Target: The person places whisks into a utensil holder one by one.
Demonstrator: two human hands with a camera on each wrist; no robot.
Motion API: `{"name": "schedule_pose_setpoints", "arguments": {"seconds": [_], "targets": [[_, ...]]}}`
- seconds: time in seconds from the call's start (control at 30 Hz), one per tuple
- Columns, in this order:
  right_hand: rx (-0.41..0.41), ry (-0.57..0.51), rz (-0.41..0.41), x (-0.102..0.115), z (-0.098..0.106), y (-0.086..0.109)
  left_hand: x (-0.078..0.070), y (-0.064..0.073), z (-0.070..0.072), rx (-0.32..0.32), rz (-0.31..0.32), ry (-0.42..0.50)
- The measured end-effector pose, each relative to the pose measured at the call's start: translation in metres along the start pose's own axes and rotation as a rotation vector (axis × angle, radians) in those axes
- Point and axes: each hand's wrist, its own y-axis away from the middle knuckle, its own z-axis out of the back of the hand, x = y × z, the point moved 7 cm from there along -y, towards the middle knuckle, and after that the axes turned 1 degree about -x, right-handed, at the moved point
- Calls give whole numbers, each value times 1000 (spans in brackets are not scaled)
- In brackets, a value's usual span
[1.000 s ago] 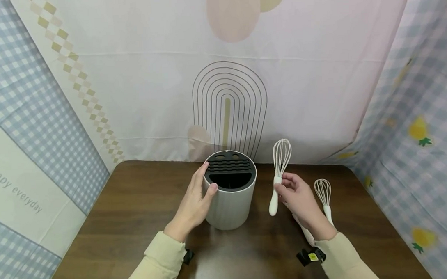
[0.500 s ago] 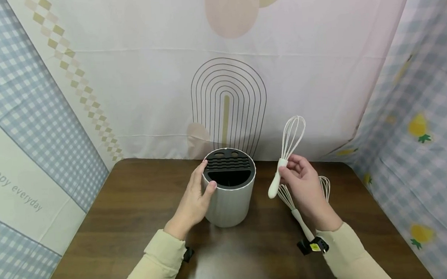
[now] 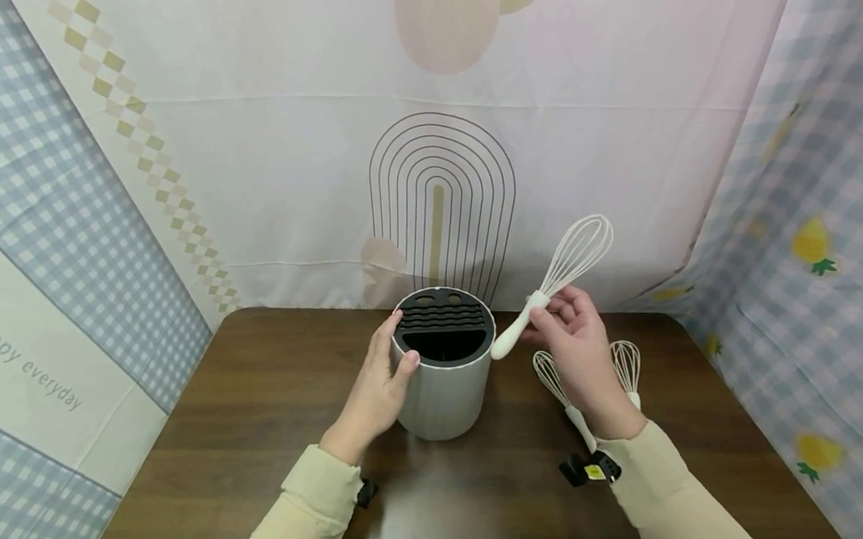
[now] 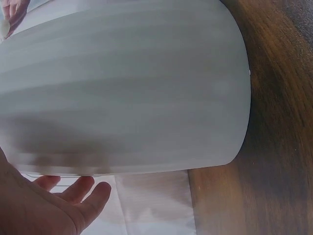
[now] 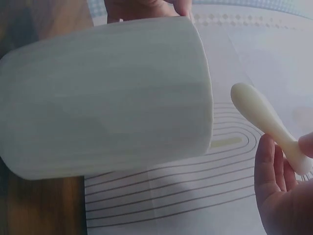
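My right hand [image 3: 584, 351] pinches a white whisk [image 3: 521, 327] near the top of its handle. The whisk slants, its wire loops up and to the right, its handle end down by the right rim of a light grey utensil holder [image 3: 439, 404]. In the right wrist view the whisk handle [image 5: 257, 108] stands apart from the holder's rim. My left hand [image 3: 370, 383] rests on the holder's left side, fingers extended along it and thumb near the front rim. A black insert [image 3: 444, 321] with a half-round opening, wavy slots and two small holes tops the holder.
Two more whisks lie on the brown wooden table [image 3: 287, 417] by my right forearm: one whisk [image 3: 578, 424] to its left, another whisk [image 3: 626, 364] to its right, partly hidden. Behind the table hangs a pale printed cloth [image 3: 293, 187]; checked cloths flank it.
My right hand has lifted the whisk and tilted it, its loops swinging right and its handle end moving left toward the holder's rim. My left hand stays on the holder.
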Motion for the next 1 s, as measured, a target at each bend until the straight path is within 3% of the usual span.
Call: {"name": "schedule_pose_setpoints", "arguments": {"seconds": [0.4, 0.67, 1.0], "targets": [[14, -3, -45, -13, -18, -4, -1, 0, -2, 21, 25, 26], [24, -44, 0, -12, -35, -7, -1, -3, -1, 19, 4, 31], [52, 14, 11, -18, -46, -7, -3, -4, 0, 19, 2, 38]]}}
